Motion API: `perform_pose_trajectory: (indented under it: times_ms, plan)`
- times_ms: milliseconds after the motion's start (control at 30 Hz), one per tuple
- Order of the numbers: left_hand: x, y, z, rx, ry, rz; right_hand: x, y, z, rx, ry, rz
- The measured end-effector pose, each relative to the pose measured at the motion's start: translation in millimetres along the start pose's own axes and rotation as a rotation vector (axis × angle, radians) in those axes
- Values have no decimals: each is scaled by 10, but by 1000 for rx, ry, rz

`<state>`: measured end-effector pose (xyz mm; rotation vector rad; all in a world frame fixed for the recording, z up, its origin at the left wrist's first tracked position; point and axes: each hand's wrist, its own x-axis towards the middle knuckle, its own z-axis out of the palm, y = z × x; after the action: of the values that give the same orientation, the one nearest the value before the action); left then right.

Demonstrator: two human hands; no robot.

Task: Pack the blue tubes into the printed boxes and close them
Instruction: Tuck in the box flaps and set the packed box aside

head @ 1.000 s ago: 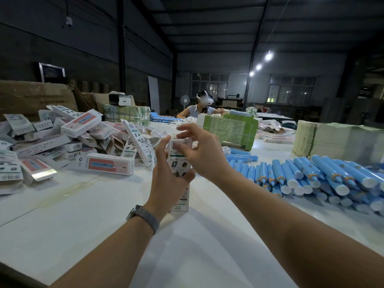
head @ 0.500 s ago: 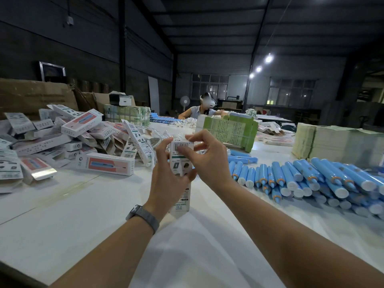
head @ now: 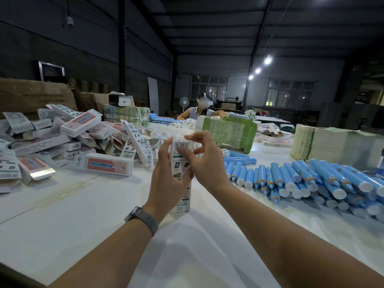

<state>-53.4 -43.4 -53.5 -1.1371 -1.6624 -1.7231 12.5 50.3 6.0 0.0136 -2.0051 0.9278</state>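
To the left of the hands, a loose heap of printed boxes [head: 68,140] is lying on the white table [head: 83,215]. The left hand [head: 166,181], with a watch [head: 143,219] on its wrist, is gripping one upright box [head: 181,175] around its middle, the box's lower end is resting on the table, and the right hand [head: 204,163] is pinching the box's top end with curled fingertips [head: 190,137]. To the right of the hands, blue tubes [head: 301,179] are lying piled on the table, well apart from the held box.
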Motion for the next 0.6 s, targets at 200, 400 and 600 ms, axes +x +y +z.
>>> perform_pose_trajectory:
  times_ms: [200,400,600]
  plan:
    - [-33,85,-49,-33,-34,-35,20,31,-7,-90,17,-27]
    - [-46,119,-60,-26,-60,-25,-79,107,-60,-81,4,24]
    - [-56,139,-59,-65,-95,-27,-137,156,-78,-33,-117,97]
